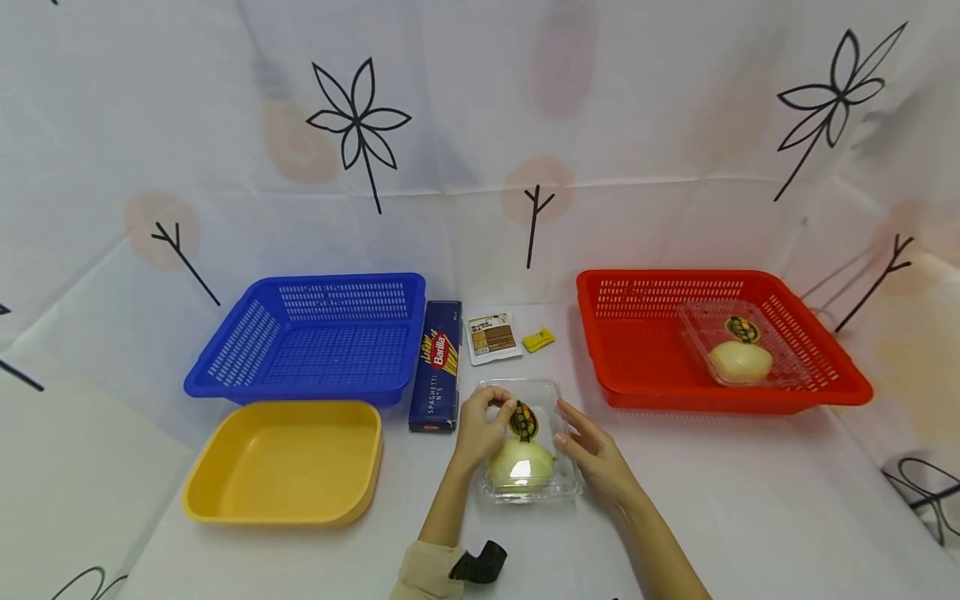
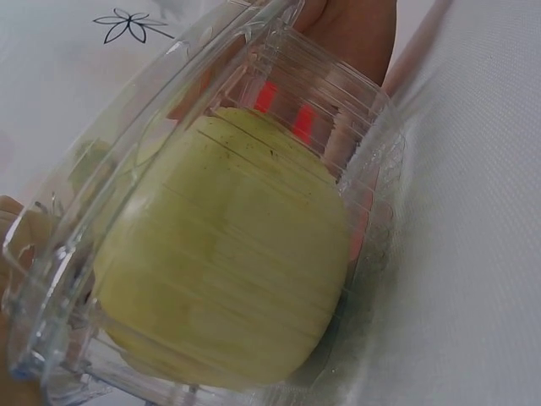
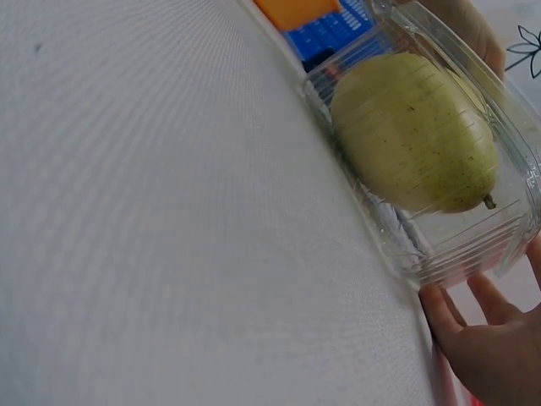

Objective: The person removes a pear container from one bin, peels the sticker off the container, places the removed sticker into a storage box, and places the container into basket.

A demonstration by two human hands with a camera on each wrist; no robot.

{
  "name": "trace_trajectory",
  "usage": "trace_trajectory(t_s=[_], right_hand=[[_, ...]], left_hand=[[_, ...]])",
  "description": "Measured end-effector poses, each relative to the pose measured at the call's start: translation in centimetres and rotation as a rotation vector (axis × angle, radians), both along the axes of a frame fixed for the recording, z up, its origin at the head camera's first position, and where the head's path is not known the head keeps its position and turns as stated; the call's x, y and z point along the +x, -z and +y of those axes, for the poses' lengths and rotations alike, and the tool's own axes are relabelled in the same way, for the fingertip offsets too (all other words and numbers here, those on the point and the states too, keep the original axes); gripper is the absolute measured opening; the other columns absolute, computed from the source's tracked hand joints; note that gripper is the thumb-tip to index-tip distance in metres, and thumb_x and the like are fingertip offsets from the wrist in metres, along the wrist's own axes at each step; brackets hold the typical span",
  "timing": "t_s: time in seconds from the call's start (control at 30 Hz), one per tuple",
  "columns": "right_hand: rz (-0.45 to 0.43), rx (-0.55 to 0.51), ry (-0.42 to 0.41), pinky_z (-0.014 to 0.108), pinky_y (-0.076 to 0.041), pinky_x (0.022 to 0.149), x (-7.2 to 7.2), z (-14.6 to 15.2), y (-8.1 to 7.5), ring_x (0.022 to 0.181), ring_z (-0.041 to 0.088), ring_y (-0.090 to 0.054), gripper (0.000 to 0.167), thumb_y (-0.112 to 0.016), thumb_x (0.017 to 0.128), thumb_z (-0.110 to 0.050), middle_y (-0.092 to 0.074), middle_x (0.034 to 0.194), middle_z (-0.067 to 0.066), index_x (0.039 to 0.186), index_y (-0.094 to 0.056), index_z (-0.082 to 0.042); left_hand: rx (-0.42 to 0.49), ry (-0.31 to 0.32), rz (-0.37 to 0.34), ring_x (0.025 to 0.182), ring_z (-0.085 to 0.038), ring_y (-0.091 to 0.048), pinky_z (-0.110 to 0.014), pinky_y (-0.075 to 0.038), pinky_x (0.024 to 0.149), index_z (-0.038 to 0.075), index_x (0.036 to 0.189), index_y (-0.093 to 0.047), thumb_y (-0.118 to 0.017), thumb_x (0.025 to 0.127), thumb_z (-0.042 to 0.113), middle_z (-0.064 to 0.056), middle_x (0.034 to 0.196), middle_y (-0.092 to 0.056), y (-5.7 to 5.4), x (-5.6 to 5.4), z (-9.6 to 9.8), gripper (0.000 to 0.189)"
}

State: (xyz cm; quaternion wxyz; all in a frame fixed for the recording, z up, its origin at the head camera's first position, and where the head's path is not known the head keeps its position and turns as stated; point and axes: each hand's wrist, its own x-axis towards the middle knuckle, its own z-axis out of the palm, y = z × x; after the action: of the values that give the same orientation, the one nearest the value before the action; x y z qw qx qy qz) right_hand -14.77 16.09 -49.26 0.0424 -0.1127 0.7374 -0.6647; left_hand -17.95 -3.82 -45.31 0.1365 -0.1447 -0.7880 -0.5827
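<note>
A clear plastic clamshell box [image 1: 540, 483] with a round dark label lies on the white cloth, its lid down over a pale green, oval fruit [image 1: 521, 464]. The fruit's short stem [image 3: 489, 201] shows in the right wrist view. My left hand [image 1: 480, 429] is over the box's upper left, fingers curled, thumb and index fingertip close together at the label's edge. On the opposite side, the fingers of my right hand [image 1: 600, 462] touch the box's edge, fairly straight and spread. In the left wrist view, the box [image 2: 372, 110] hides part of the hand behind it.
A blue basket [image 1: 337, 392] and a yellow tray [image 1: 281, 518] stand left. Behind the box lie a spaghetti carton [image 1: 435, 375], a white packet [image 1: 493, 337] and a small yellow packet [image 1: 538, 339]. The red basket [image 1: 637, 367] at right holds another clear box [image 1: 705, 321] with a fruit.
</note>
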Motion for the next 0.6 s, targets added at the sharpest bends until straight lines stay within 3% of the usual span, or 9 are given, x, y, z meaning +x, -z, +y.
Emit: trace_trajectory(t_s=[0.23, 0.27, 0.3, 0.47, 0.53, 0.6], right_hand=[[-0.002, -0.001, 0.006, 0.042, -0.041, 0.1, 0.0, 0.0, 0.0, 0.128, 0.05, -0.035, 0.058, -0.056, 0.091, -0.007, -0.029, 0.148, 0.024, 0.144, -0.033, -0.001], [-0.001, -0.001, 0.005, 0.042, -0.041, 0.1, 0.0, 0.0, 0.0, 0.128, 0.05, -0.035, 0.058, -0.057, 0.091, -0.007, -0.029, 0.148, 0.024, 0.144, -0.033, -0.001], [0.0, -0.003, 0.004, 0.039, -0.041, 0.099, 0.0, 0.0, 0.0, 0.128, 0.05, -0.035, 0.058, -0.056, 0.091, -0.007, -0.029, 0.148, 0.024, 0.144, -0.033, -0.001], [0.012, -0.002, 0.001, 0.029, -0.043, 0.097, -0.1, 0.0, 0.1, 0.127, 0.051, -0.035, 0.058, -0.056, 0.091, -0.006, -0.03, 0.148, 0.025, 0.144, -0.033, 0.0], [0.014, -0.005, 0.001, 0.024, -0.043, 0.095, -0.1, 0.0, 0.1, 0.127, 0.051, -0.035, 0.057, -0.056, 0.091, -0.006, -0.03, 0.147, 0.026, 0.144, -0.033, 0.0], [0.011, -0.012, 0.002, 0.018, -0.041, 0.092, -0.1, 0.0, 0.1, 0.127, 0.051, -0.035, 0.058, -0.056, 0.091, -0.006, -0.029, 0.148, 0.026, 0.144, -0.033, 0.0]], left_hand=[[0.011, 0.002, -0.007, 0.08, -0.023, -0.057, -0.037, -0.049, 0.078, -0.004, 0.08, -0.063, -0.063, 0.084, -0.001, -0.013, 0.082, -0.062, 0.0, 0.0, 0.0, 0.005], [0.011, 0.004, -0.014, 0.081, -0.025, -0.058, -0.039, -0.049, 0.079, -0.005, 0.08, -0.063, -0.062, 0.084, -0.002, -0.014, 0.082, -0.062, -0.5, 0.3, 0.0, 0.005], [0.015, 0.007, -0.015, 0.081, -0.026, -0.058, -0.041, -0.049, 0.079, -0.006, 0.08, -0.062, -0.061, 0.085, -0.003, -0.015, 0.082, -0.062, -1.0, 0.5, 0.0, 0.006], [0.02, 0.008, -0.005, 0.081, -0.027, -0.058, -0.04, -0.05, 0.079, -0.007, 0.08, -0.062, -0.061, 0.085, -0.003, -0.016, 0.083, -0.062, -0.9, 0.5, 0.0, 0.007], [0.024, 0.006, 0.006, 0.081, -0.025, -0.058, -0.036, -0.05, 0.078, -0.005, 0.08, -0.062, -0.062, 0.085, -0.001, -0.014, 0.083, -0.063, 0.1, 0.0, 0.0, 0.006], [0.035, 0.009, -0.005, 0.081, -0.025, -0.058, -0.037, -0.05, 0.079, -0.005, 0.081, -0.063, -0.062, 0.085, 0.0, -0.014, 0.084, -0.063, 0.1, 0.0, -0.1, 0.006]])
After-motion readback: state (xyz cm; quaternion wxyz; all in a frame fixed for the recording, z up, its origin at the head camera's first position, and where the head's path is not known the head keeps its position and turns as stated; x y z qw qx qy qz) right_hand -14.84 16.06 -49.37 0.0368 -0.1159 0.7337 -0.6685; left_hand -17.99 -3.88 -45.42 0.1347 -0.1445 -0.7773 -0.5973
